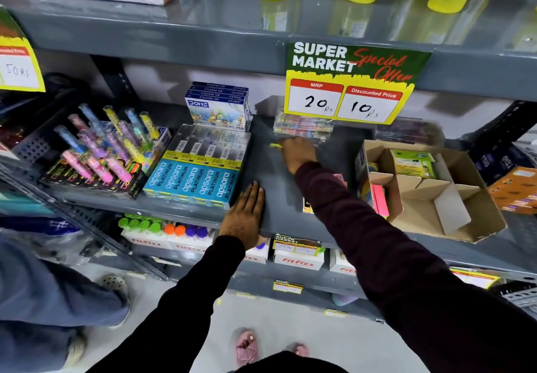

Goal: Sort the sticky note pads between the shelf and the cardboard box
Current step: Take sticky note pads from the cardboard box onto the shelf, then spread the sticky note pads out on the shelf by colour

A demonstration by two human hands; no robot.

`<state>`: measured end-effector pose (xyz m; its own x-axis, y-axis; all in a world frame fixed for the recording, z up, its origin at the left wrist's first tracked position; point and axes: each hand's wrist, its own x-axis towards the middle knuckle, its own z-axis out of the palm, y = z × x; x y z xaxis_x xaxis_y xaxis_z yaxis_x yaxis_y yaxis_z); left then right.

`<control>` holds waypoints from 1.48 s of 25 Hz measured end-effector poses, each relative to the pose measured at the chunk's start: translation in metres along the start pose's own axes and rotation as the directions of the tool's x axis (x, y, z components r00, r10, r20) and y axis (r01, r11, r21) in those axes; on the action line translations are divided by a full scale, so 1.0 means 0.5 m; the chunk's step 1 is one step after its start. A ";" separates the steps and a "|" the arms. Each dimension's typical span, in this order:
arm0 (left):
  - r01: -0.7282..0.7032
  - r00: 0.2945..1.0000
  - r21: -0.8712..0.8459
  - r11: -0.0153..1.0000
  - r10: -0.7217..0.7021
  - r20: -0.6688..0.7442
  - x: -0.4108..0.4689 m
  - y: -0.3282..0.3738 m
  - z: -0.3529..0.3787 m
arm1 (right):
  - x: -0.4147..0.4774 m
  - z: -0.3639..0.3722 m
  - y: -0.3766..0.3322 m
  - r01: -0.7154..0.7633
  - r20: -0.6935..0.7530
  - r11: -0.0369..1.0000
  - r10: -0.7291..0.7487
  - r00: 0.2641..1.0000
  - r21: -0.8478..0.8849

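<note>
My right hand (299,151) reaches deep onto the grey shelf (270,175), fingers closed on a thin yellow sticky note pad (275,145) that pokes out to its left. Just behind it lies a clear pack of pastel sticky note pads (303,126). My left hand (245,215) rests flat, palm down, on the shelf's front edge and holds nothing. To the right stands an open cardboard box (465,198) with dividers; a pink pad (380,199) and a green pack (412,163) sit inside. My right sleeve hides part of another pink item near the box.
Blue pencil boxes (193,183) and a crayon box stack (219,105) stand left of my hands, with a pen display (101,151) further left. A price sign (351,82) hangs above. A person in blue (43,285) crouches at lower left. Orange boxes (514,189) sit right of the carton.
</note>
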<state>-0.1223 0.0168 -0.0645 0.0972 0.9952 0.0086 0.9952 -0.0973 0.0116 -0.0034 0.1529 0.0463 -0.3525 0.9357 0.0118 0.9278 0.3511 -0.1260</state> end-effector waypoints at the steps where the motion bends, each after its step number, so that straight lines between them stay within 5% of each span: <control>1: -0.003 1.000 0.014 1.000 0.003 0.000 -0.001 0.001 -0.002 | 0.005 0.021 -0.017 0.008 0.033 1.000 -0.007 0.999 -0.022; 5: 0.005 0.997 0.057 0.998 0.000 -0.076 -0.001 0.007 -0.022 | 0.028 0.067 -0.050 0.062 0.195 0.998 -0.057 0.979 -0.020; 9: -0.019 1.000 -0.023 1.000 0.019 0.003 -0.001 0.000 -0.012 | 0.037 0.017 -0.020 0.104 0.260 0.991 -0.123 0.958 0.086; 16: -0.042 0.999 -0.159 0.986 0.039 -0.023 -0.004 -0.009 -0.008 | -0.111 -0.054 0.165 0.022 0.443 1.000 -0.014 0.896 -0.015; 24: -0.056 0.997 -0.161 0.985 0.047 -0.061 -0.005 -0.005 -0.012 | -0.133 -0.059 0.179 0.056 0.268 0.995 -0.033 0.963 -0.079; 29: -0.035 0.999 -0.118 0.992 0.036 0.003 0.001 -0.011 0.007 | -0.086 -0.121 0.175 0.059 0.226 0.995 -0.077 0.971 0.083; 32: -0.038 0.999 -0.097 0.995 0.037 -0.011 -0.001 -0.009 0.002 | -0.036 -0.119 0.180 -0.063 0.055 0.985 0.055 0.997 0.159; 34: -0.046 0.999 -0.114 0.992 0.043 -0.025 -0.003 -0.008 -0.004 | -0.027 -0.078 0.173 -0.137 -0.056 0.990 0.138 0.989 0.027; 37: -0.040 0.999 -0.129 0.991 0.036 -0.034 -0.002 -0.007 -0.008 | -0.037 0.000 0.165 -0.124 0.043 0.987 0.128 0.991 -0.098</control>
<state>-0.1261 0.0163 -0.0607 0.1325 0.9902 0.0435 0.9806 -0.1373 0.1400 0.0800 0.1645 0.0355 -0.2354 0.9708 -0.0471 0.9718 0.2342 -0.0290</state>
